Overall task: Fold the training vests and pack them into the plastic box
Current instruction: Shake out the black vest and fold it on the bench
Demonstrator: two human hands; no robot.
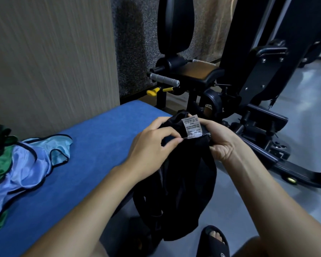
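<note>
- Both hands hold a black vest (pixel 182 173) up off the blue bench (pixel 93 145): left hand (pixel 152 143) pinches its top edge by the white label (pixel 192 127), right hand (pixel 220 140) grips the bunched cloth.
- Judged step: finding the edges before folding; next, spread it flat.
- Bench room lies at nine o'clock of the hands; the other vests (pixel 26 164) are heaped farther along.
- No box in view.

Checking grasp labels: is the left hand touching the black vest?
Touching. Head view shows the left hand with fingers curled, pinching the black vest at its top.

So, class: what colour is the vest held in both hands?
Black, with a white care label; the vest shows best in the head view.
</note>
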